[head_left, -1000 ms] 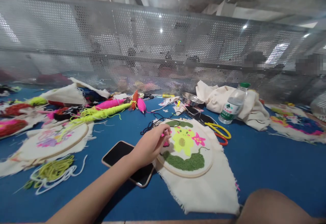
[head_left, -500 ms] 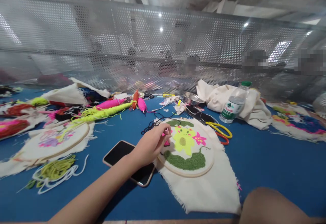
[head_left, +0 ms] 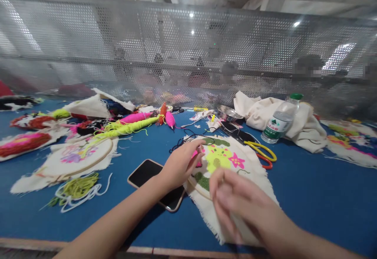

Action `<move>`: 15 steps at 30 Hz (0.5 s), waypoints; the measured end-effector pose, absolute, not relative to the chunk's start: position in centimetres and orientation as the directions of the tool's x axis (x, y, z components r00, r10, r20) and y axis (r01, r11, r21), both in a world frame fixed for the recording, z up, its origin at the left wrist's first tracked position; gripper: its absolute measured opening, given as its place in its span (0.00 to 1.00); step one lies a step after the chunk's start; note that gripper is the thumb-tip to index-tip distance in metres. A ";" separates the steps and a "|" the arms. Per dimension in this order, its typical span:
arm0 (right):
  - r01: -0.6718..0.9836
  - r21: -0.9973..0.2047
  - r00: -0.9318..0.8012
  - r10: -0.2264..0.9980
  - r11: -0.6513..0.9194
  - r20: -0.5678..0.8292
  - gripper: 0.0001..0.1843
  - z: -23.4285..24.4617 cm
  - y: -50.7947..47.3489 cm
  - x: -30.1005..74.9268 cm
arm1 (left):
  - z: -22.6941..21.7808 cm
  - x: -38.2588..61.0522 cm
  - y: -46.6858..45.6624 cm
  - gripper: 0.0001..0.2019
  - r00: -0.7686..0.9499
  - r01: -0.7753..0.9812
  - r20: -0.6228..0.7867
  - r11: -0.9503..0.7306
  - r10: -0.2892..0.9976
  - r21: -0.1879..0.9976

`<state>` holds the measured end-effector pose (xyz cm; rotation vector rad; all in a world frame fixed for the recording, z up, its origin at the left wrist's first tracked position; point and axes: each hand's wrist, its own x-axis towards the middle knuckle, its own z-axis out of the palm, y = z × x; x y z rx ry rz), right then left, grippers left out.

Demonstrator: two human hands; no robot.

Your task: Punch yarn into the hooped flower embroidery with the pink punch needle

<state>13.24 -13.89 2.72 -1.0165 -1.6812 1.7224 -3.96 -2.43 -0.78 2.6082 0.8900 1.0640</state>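
A wooden embroidery hoop [head_left: 219, 157] with cream cloth lies on the blue table, stitched with a yellow-green flower, a pink flower and green patches. My left hand [head_left: 180, 164] rests on the hoop's left edge, fingers curled together over a pink patch. My right hand [head_left: 235, 200] hovers over the near part of the hoop and cloth, blurred by motion, its fingers loosely spread and hiding the lower stitching. A black phone [head_left: 156, 183] lies under my left wrist.
Yellow and red scissors [head_left: 263, 153] lie right of the hoop, with a water bottle [head_left: 279, 119] and bundled cream cloth [head_left: 297, 119] behind. A second hoop [head_left: 78, 155], yarn skeins [head_left: 126, 127] and loose green thread [head_left: 78, 186] lie left. A perforated metal screen [head_left: 188, 51] backs the table.
My right hand has come up from the lower right edge and now covers the near half of the hoop. My left hand stays on the hoop's left edge. The view shifted slightly.
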 end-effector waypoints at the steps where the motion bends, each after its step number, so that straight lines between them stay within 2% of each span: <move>1: 0.094 -0.991 -0.439 0.889 -0.098 -0.129 0.14 3.2 -12.2 13.1 | -0.9 -3.9 -2.4 0.17 0.553 0.469 0.615 -0.820 0.562 0.327; 2: 0.085 -0.994 -0.366 0.926 -0.071 -0.098 0.12 3.3 -10.8 13.2 | -1.0 -3.9 -2.3 0.19 0.544 0.484 0.647 -0.830 0.535 0.279; 5: 0.180 -0.983 -0.305 0.949 -0.022 -0.077 0.17 1.5 -7.6 13.6 | -1.0 -3.9 -2.2 0.24 0.535 0.521 0.670 -0.825 0.514 0.217; 10: 0.458 -0.874 -0.277 0.960 0.162 0.033 0.12 -1.2 -5.5 13.2 | -0.9 -3.9 -2.0 0.27 0.539 0.518 0.645 -0.817 0.542 0.253; 13: 0.548 -0.786 -0.282 0.948 0.286 0.148 0.04 -1.1 -4.8 12.6 | -0.8 -4.1 -1.9 0.26 0.547 0.508 0.627 -0.815 0.555 0.279; 15: 0.572 -0.732 -0.328 0.921 0.369 0.208 0.04 -0.9 -4.3 12.6 | -0.8 -4.2 -1.9 0.27 0.552 0.505 0.607 -0.808 0.572 0.302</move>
